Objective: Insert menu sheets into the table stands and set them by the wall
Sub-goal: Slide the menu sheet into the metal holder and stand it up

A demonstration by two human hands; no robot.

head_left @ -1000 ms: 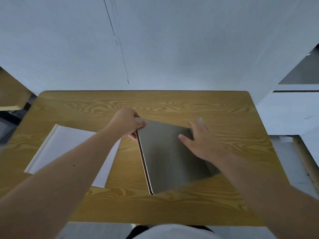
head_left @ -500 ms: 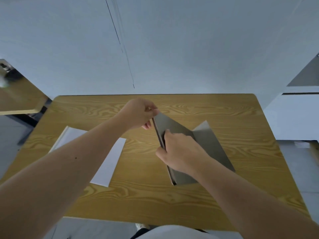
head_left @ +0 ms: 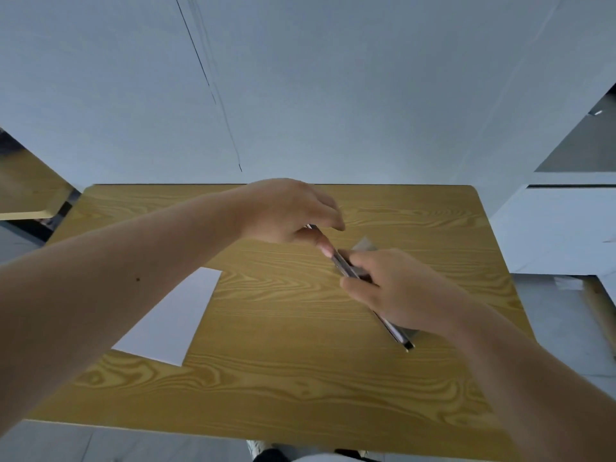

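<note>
Wood-grain table [head_left: 283,378] butts a plain white wall [head_left: 333,95]; paper [head_left: 173,321] lies left.

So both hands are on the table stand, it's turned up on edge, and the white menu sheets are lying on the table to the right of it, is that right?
Not quite. The head view shows the menu sheets lying on the table to the left of the table stand, under the left forearm. The rest holds: the left hand and right hand both grip the stand, turned up on edge.

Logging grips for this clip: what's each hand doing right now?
Left hand: pinching the thin grey table stand's far end.
Right hand: gripping its middle.
</note>
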